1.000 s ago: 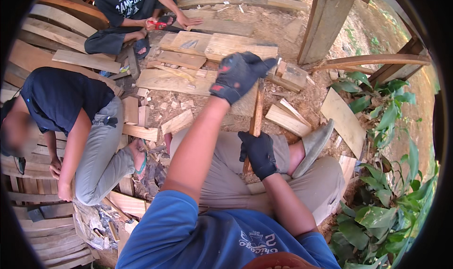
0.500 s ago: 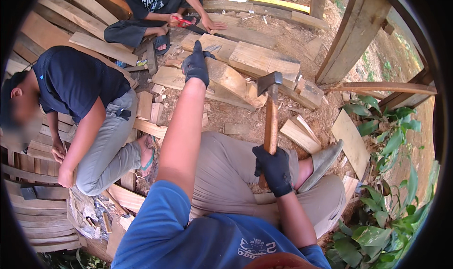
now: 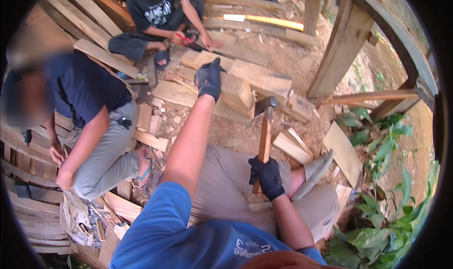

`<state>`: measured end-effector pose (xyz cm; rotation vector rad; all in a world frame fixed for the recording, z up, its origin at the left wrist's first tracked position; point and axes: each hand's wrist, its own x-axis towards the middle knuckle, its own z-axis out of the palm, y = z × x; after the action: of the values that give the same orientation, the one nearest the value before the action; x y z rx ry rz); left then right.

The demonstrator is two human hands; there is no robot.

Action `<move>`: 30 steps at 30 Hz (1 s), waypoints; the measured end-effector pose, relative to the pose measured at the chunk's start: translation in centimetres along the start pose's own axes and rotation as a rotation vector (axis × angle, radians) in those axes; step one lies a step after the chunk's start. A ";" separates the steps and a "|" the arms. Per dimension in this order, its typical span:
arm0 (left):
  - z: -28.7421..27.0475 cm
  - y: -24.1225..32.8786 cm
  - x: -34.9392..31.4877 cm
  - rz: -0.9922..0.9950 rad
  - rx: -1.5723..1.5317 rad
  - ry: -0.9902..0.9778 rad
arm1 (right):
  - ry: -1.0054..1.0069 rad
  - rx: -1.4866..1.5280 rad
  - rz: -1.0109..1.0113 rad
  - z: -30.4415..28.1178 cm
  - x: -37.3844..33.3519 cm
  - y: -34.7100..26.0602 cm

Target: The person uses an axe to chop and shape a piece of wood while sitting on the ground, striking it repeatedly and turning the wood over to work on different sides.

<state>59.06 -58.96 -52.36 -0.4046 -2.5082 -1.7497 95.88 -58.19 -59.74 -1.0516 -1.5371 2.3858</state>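
My left hand (image 3: 208,79), in a black glove, grips the top of a chunky wooden block (image 3: 236,93) lying on other timber. The block's near right end is cut at a slant. In my right hand (image 3: 267,177), also gloved in black, is a hatchet (image 3: 265,139), held low on its wooden handle. Its dark metal head is up against or just beside the block's right end; whether it touches I cannot tell.
Planks and thick timbers (image 3: 264,75) lie beyond the block. Offcuts (image 3: 292,144) and chips cover the ground. One person (image 3: 101,108) crouches at left; another (image 3: 160,14) sits at the far side holding a red-handled tool (image 3: 183,38). Wooden posts (image 3: 337,47) and leafy plants (image 3: 377,222) stand right.
The hatchet head has come down and nearer the block's right end. My left hand sits further right on the block. The person at left has shifted their head; the whole view has moved slightly.
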 end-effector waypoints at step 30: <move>-5.7 -0.4 3.6 -0.135 0.376 0.147 | 0.242 -0.149 -0.299 9.4 3.6 -8.4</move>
<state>54.95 -63.68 -50.00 -0.0813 -2.7232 -1.2437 85.35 -59.67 -52.13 -1.0103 -1.6673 1.9000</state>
